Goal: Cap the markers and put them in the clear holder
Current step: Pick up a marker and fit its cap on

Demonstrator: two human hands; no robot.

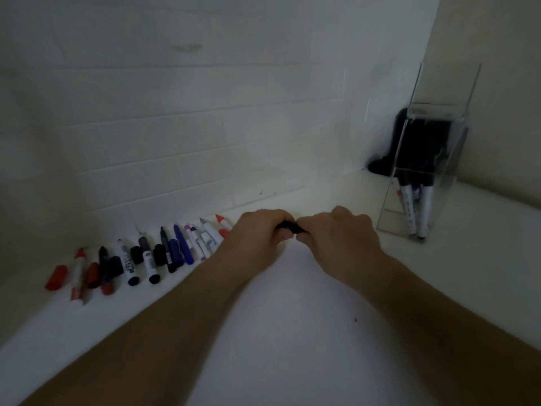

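Observation:
My left hand [257, 230] and my right hand [336, 232] meet at the middle of the white counter, both closed around one dark marker [288, 225]; only a short black stretch shows between the fists. A row of several uncapped markers and loose caps [140, 256] in red, black, blue and purple lies along the wall to the left of my hands. The clear holder [421, 177] stands at the right near the corner, with several capped markers upright inside it.
A white tiled wall [175, 127] runs behind the counter and a beige wall meets it at the right. A dark object [389, 150] sits in the corner behind the holder. White counter surface [287, 332] spreads between my forearms.

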